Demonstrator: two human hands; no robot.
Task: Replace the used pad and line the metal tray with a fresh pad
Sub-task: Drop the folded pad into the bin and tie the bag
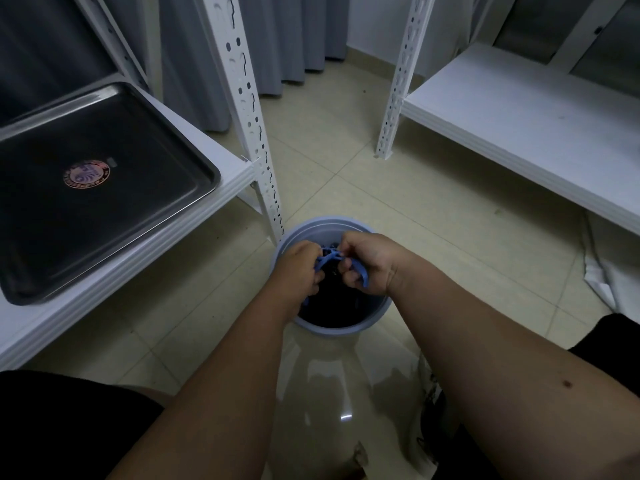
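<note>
— Two hands over the bin (334, 327), at 6 o'clock from frame centre. Grip?

— Both curled tight. Left hand (300, 271) and right hand (366, 263) each pinch blue strips (329, 256) of what looks like a bag's handles, stretched between them above the bin's dark inside. Cannot tell what the strips belong to.

— Bin placement?

— On the tiled floor (398, 209), just beside the foot of the white rack post (256, 133).

— Metal tray?

— Tray (104, 188) lies flat on the left shelf (145, 268), at 9 o'clock from the bin, well apart from both hands. Bare metal inside, round sticker (86, 174) near its middle. One corner reaches close to the shelf's edge.

— Pads?

— Used pad: cannot tell; bin contents too dark. White crumpled sheet (602, 271) on the floor at 3 o'clock, under the right shelf (519, 116); cannot say whether it is a pad.
</note>
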